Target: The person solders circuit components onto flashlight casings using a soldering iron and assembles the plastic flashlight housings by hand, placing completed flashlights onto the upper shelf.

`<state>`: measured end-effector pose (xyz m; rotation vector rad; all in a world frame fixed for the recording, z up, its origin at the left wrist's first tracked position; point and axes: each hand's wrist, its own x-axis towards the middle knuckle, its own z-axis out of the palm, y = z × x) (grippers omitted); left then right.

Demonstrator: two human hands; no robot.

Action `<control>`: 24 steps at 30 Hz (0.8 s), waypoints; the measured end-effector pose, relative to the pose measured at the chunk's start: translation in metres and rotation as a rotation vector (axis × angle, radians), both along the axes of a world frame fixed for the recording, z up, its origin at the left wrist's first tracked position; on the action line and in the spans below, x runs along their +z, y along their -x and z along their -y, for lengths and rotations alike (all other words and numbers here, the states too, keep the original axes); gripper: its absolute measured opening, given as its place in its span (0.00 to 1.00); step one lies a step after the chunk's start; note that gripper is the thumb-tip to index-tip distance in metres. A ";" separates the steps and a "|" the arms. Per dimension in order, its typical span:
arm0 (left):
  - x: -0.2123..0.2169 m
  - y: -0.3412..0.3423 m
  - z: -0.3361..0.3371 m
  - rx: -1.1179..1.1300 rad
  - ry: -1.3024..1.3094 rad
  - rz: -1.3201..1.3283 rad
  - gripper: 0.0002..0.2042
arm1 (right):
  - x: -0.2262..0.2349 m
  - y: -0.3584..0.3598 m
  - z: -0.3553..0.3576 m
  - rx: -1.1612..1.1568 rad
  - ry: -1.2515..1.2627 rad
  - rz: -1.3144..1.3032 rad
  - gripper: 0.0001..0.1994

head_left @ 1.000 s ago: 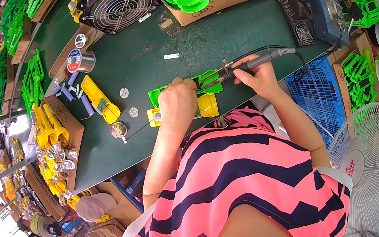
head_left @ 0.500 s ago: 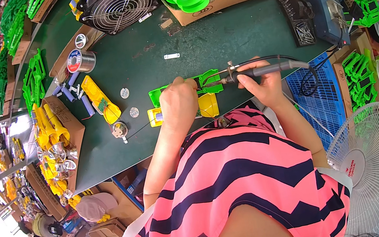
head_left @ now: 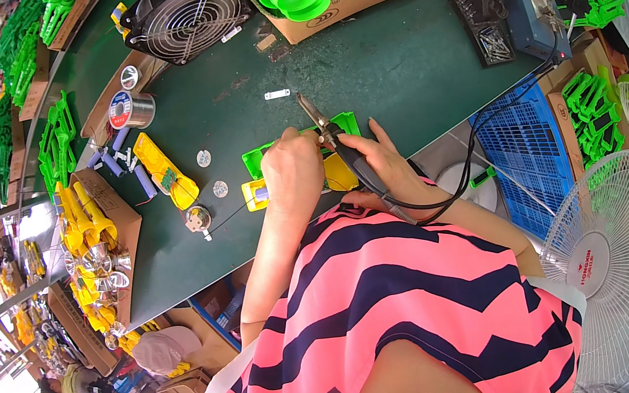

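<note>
In my right hand [head_left: 390, 170] is a soldering iron [head_left: 358, 159], its metal tip pointing up and away over the bench. My left hand [head_left: 292, 169] is closed over a green plastic housing [head_left: 253, 162]; what its fingers pinch is hidden. Right in front of me, partly under that hand, lies a yellow plastic housing [head_left: 256, 195]. A thin black wire runs from it to a small round metal part [head_left: 197, 219]. Another yellow housing [head_left: 155, 163] with a small green board lies further left, near two small round discs [head_left: 204, 158].
Blue cylindrical cells [head_left: 145, 181] and a solder spool [head_left: 131, 108] stand at the left. A black fan [head_left: 188, 18] and a carton [head_left: 383, 1] of green housings line the back. The blue-grey soldering station [head_left: 530, 14] is at right, its cable trailing to the iron. A white strip [head_left: 277, 95] lies mid-bench.
My right hand has turned the soldering iron from lying nearly level across the green housing to pointing up and away, and moved closer to my body. My left hand stays nearly in place.
</note>
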<state>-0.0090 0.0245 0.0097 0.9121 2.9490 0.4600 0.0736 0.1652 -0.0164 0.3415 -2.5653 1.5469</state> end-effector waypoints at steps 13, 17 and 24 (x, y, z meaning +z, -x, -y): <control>0.012 0.000 0.013 -0.084 -0.132 0.144 0.04 | -0.002 0.004 -0.003 -0.010 0.008 -0.035 0.36; 0.019 -0.017 0.039 0.133 -0.684 0.212 0.09 | 0.005 0.010 -0.011 0.015 -0.005 -0.021 0.36; -0.025 -0.029 0.024 -0.107 -0.647 -0.184 0.10 | 0.012 0.037 -0.033 0.065 -0.088 0.016 0.35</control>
